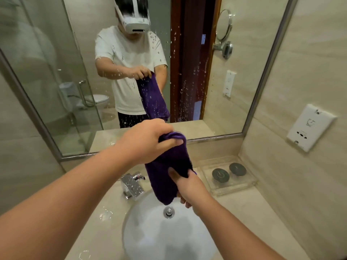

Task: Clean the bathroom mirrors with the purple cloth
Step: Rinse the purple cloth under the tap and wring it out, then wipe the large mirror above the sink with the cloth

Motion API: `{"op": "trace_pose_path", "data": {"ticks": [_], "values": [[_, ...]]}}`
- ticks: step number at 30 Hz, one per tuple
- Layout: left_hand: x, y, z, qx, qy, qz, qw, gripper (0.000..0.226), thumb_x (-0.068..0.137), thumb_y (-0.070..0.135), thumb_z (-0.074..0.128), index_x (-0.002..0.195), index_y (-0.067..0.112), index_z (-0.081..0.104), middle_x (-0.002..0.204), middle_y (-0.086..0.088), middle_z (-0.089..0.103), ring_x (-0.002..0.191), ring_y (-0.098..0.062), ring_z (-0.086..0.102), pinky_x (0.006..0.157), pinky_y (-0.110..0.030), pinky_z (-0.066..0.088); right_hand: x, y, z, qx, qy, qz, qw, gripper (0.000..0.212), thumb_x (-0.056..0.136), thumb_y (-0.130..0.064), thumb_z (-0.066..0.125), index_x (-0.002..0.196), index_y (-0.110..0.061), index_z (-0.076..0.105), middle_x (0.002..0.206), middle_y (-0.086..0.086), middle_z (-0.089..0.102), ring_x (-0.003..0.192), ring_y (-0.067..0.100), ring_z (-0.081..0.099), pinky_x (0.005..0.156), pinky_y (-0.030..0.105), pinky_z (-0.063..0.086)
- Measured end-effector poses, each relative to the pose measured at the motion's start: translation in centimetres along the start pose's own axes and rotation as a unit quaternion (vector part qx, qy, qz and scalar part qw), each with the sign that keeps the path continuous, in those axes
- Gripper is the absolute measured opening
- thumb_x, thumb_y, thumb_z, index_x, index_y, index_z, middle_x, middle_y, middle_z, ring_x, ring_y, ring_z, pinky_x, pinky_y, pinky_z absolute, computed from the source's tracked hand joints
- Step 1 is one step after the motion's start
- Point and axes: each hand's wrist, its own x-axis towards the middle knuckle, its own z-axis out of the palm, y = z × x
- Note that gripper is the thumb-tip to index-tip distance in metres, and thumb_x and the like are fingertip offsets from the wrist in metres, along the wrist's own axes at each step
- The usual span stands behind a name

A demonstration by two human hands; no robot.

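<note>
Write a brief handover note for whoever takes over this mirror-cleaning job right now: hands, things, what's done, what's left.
Left hand grips the top end of the purple cloth; right hand grips its lower part, above the sink.
The mirror is spattered with water drops.
Done: cloth in hand, nothing more that shows.
Left: wipe the mirror.

I count one dark purple terry cloth (pixel 167 166) at centre frame and two bare hands, the left hand (pixel 144 141) and the right hand (pixel 187 186). There is one large framed wall mirror (pixel 56 53), one round white basin (pixel 142 241) and one chrome tap (pixel 132 185). At lower right there is one clear tray (pixel 247 182), two round grey caps (pixel 220 174) (pixel 237 168) and one white socket plate (pixel 310 127).
</note>
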Motion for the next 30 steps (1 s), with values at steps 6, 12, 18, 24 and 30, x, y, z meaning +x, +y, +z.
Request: {"op": "trace_pose_path", "data": {"ticks": [6, 12, 18, 24, 30], "values": [[0.7, 0.6, 0.9, 0.007, 0.072, 0.025, 0.997, 0.058, 0.090, 0.070, 0.030, 0.100, 0.027, 0.067, 0.094, 0.008, 0.045, 0.075, -0.015, 0.053, 0.065, -0.037, 0.051, -0.8, -1.6, -4.7, -0.064, -0.147, 0.140, 0.977, 0.095, 0.055, -0.095, 0.059, 0.100, -0.012, 0.062, 0.054, 0.000, 0.047, 0.044, 0.015, 0.034, 0.045, 0.022, 0.027], [2.6, 0.6, 3.0, 0.003, 0.060, -0.003, 0.998, 0.061, 0.088, 0.074, 0.028, 0.099, 0.028, 0.067, 0.093, 0.010, 0.045, 0.076, -0.014, 0.054, 0.064, -0.033, 0.046, 0.4, -0.9, -4.4, 0.045, -0.125, 0.027, 0.991, 0.052, 0.067, -0.057, 0.076, 0.102, -0.020, 0.069, 0.082, 0.001, 0.069, 0.065, 0.016, 0.060, 0.060, 0.031, 0.047], [5.1, 0.1, 5.2, -0.003, 0.060, -0.022, 0.998, 0.037, 0.092, 0.072, 0.027, 0.074, 0.044, 0.044, 0.085, 0.010, 0.043, 0.071, -0.011, 0.050, 0.060, -0.033, 0.041, 4.0, -0.4, -6.4, 0.268, 0.139, 0.019, 0.953, 0.036, 0.089, -0.052, 0.064, 0.115, -0.028, 0.063, 0.108, -0.005, 0.070, 0.093, 0.019, 0.068, 0.056, 0.031, 0.050], [7.0, -2.0, 9.0, 0.013, -0.047, -0.144, 0.988, 0.055, 0.096, 0.066, 0.020, 0.087, 0.027, 0.058, 0.087, 0.007, 0.055, 0.082, -0.016, 0.055, 0.067, -0.035, 0.040, 7.7, -1.1, -10.5, 0.292, 0.214, -0.053, 0.931, 0.073, 0.061, -0.067, 0.060, 0.119, -0.023, 0.064, 0.116, -0.001, 0.070, 0.106, 0.025, 0.067, 0.095, 0.053, 0.055], [8.7, 0.0, 15.6, -0.409, -0.079, -0.366, 0.832, 0.049, 0.103, 0.055, 0.026, 0.099, 0.022, 0.061, 0.079, -0.001, 0.076, 0.066, -0.019, 0.072, 0.051, -0.027, 0.051, 12.9, -1.0, -13.4, 0.347, 0.244, -0.117, 0.898, 0.047, 0.052, -0.056, 0.069, 0.093, -0.037, 0.059, 0.100, -0.010, 0.073, 0.100, 0.020, 0.069, 0.098, 0.050, 0.054]]}}
